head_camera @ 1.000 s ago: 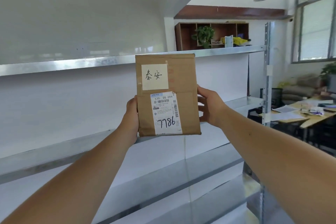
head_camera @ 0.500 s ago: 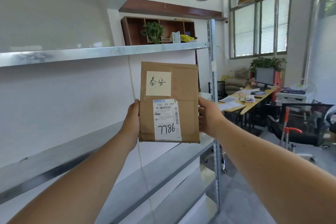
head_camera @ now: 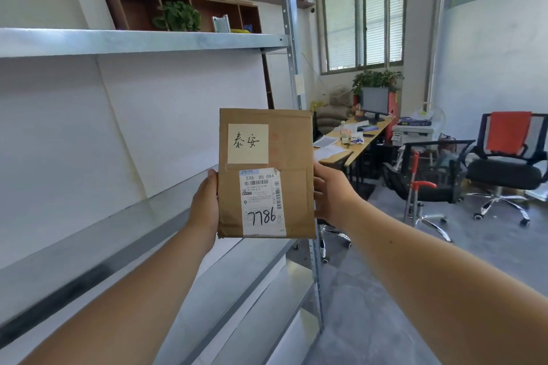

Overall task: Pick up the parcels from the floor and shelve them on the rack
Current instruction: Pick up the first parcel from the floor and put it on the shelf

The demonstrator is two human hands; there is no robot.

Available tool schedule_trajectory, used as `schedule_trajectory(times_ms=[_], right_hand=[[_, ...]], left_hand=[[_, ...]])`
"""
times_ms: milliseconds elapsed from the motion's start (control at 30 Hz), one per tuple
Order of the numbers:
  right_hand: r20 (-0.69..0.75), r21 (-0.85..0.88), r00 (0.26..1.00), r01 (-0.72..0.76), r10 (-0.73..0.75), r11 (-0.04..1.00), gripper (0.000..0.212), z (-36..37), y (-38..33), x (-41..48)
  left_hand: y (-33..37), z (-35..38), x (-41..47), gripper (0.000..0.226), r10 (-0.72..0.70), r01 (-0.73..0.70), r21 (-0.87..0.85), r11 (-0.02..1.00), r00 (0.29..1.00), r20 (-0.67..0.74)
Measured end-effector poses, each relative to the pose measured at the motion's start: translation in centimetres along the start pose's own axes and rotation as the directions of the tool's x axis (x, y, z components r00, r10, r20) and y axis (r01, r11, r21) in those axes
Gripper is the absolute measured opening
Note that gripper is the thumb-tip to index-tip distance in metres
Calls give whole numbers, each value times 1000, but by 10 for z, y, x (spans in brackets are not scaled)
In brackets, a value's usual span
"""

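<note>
I am watching both hands holding one brown cardboard parcel (head_camera: 266, 173) upright in the air, its labelled face turned toward me. The left hand (head_camera: 205, 207) is pressing flat against the parcel's left edge, thumb along the side, and the right hand (head_camera: 331, 195) is clamping the right edge, fingers curling behind the cardboard — so the grip is closed on the parcel from both sides, low on its height. Above the grip a pale sticky note (head_camera: 248, 144) with handwritten characters is sitting on the upper half; level with the grip a white shipping label (head_camera: 262, 202) is showing a barcode and a handwritten 7786. To the left of the grip and behind it the metal rack (head_camera: 142, 40) is running away, its grey shelves bare where I can see them; the parcel is hanging in front of the rack's right end, touching no shelf. To the right of the grip a long desk (head_camera: 350, 139) is carrying papers and a monitor (head_camera: 375, 101), and farther right a black office chair (head_camera: 508, 163) is standing with an orange cloth (head_camera: 508, 132) draped over its back.
</note>
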State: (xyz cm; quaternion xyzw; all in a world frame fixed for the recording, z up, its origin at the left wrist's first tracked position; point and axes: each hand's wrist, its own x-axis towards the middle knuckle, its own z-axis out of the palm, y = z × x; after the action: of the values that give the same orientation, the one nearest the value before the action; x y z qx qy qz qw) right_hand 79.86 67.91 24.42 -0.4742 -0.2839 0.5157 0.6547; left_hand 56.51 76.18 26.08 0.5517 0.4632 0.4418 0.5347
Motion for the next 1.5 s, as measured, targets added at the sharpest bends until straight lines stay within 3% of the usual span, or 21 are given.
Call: schedule_trajectory(times_ms=[233, 567, 900, 1133, 1500], right_hand=[[-65, 80, 996, -57, 62, 995, 39, -38, 18, 48], [-119, 53, 984, -127, 133, 990, 44, -84, 25, 92], [-206, 155, 945, -225, 255, 962, 67, -125, 81, 123], [-275, 212, 896, -297, 348, 931, 44, -115, 118, 160], [-364, 350, 811, -335, 457, 875, 37, -98, 188, 205]], left_hand=[[-24, 40, 40, 73, -57, 59, 87, 994, 998, -29], [-48, 87, 80, 55, -70, 75, 165, 983, 997, -38], [-95, 123, 108, 62, -101, 123, 257, 959, 990, -100], [-130, 113, 154, 67, -198, 217, 350, 911, 976, -88], [-195, 98, 234, 34, -263, 194, 568, 800, 964, 41]])
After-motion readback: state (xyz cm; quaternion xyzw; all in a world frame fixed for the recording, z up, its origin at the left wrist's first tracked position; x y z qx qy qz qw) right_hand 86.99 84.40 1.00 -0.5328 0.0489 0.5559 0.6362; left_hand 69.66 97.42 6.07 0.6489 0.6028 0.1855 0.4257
